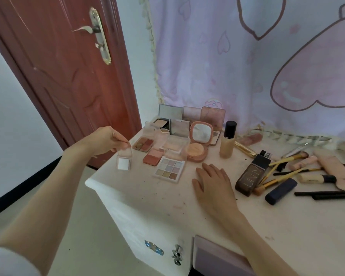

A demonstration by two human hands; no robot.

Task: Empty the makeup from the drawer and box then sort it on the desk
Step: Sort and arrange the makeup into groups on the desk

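My left hand [106, 139] pinches the clear lid of a small open compact [124, 161] with a white pan, at the desk's left edge. My right hand [213, 182] lies flat and open on the white desk [167, 198], holding nothing. Open palettes cluster at the back left: a nine-pan eyeshadow palette [169, 169], a pink blush [153, 156], a four-pan brown palette [143, 144] and a round peach powder compact [197, 145] with its mirror up. To the right lie a brown foundation bottle [251, 177], several brushes [283, 172] and a dark blue case [281, 191].
A tall beige foundation bottle [227, 141] with a black cap stands mid-desk. A drawer [217, 255] stands open at the desk's front. A red-brown door [68, 66] is to the left, and a pink patterned cloth [247, 56] hangs behind the desk.
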